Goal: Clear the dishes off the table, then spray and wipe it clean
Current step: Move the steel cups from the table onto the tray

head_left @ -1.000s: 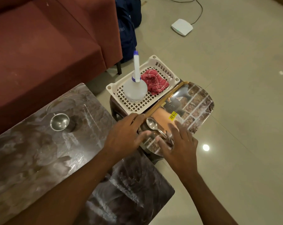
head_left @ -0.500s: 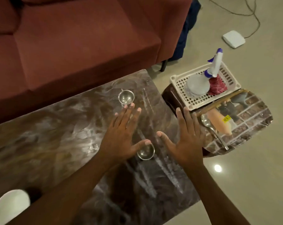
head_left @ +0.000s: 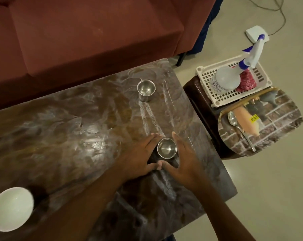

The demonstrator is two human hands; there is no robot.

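Note:
A small steel cup (head_left: 166,148) stands on the dark marbled table (head_left: 69,129) near its right end. My left hand (head_left: 138,159) lies at the cup's left side and my right hand (head_left: 186,159) at its right, fingers straight, thumbs nearly meeting in front of it. Whether the palms touch the cup is unclear. A second steel cup (head_left: 146,89) stands farther back. A white bowl (head_left: 10,208) sits at the near left corner. A spoon (head_left: 234,122) lies on the patterned tray (head_left: 283,129) to the right.
A white basket (head_left: 209,73) behind the tray holds a spray bottle (head_left: 225,80) and a red cloth (head_left: 246,82); both rest on a dark stool (head_left: 199,94). A red sofa (head_left: 86,32) runs along the table's far edge. A white box with a cable (head_left: 253,32) lies on the floor.
Both hands left the tray, where the spoon stays, and moved back over the table. They have now closed in on either side of the near steel cup.

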